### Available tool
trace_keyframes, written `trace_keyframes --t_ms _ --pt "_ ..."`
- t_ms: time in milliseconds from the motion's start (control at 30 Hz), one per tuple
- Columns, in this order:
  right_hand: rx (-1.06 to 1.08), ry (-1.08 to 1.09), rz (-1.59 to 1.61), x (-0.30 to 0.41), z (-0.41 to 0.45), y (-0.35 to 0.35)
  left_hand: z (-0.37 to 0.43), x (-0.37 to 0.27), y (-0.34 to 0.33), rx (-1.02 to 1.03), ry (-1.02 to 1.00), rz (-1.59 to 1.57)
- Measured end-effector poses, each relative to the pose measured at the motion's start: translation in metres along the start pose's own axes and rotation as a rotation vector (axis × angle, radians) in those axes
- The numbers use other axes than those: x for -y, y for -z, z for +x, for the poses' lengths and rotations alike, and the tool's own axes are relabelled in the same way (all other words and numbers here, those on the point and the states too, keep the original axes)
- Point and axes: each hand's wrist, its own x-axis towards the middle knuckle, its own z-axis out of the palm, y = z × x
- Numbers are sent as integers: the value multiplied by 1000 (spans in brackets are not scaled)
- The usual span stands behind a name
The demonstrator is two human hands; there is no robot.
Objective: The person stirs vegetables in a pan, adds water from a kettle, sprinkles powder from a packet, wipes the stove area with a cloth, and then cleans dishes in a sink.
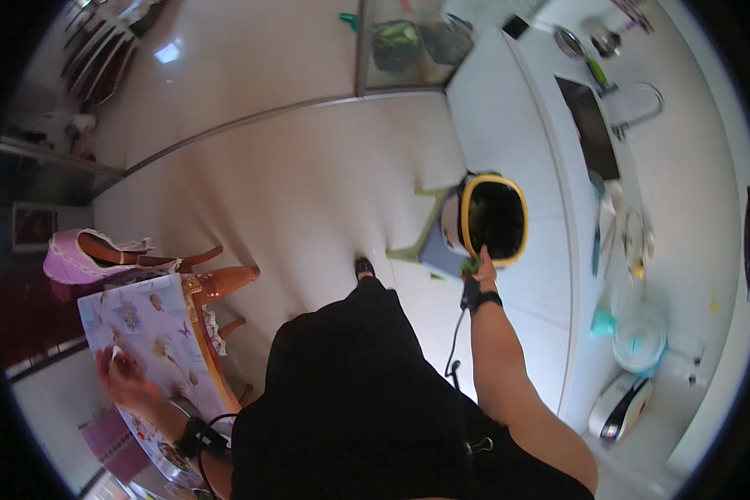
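Observation:
My right hand [487, 274] reaches to the near rim of a trash bin [525, 206] with a yellow rim and dark lining. A small green leafy piece [470, 267] is in its grasp, beside the bin's wall. My left hand [128, 384] is over a table [162, 300] with a floral cover. Between its curled fingers shows a small white thing [117, 352], too blurred to name. Both wrists wear black bands with cables.
Under the bin is a grey and green stool [437, 240]. A wooden chair [225, 282] with pink covering [69, 256] adjoins the table. At right runs a white counter [584, 262] with a sink [587, 125], faucet [647, 112], fan [639, 337] and rice cooker [622, 409]. A door track [244, 128] crosses the floor.

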Motion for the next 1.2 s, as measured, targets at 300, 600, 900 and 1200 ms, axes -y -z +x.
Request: trace_keyframes --t_ms 300,600,900,1200 --pt "-108 -13 -113 -15 31 27 30 43 -93 131 174 23" --pt "-382 243 -1847 69 -60 -124 113 148 -218 146 441 -56" --pt "-159 370 -2466 141 18 -385 242 148 -366 456 630 -32" --pt "490 473 -1092 146 79 -856 363 158 -476 576 868 -201"
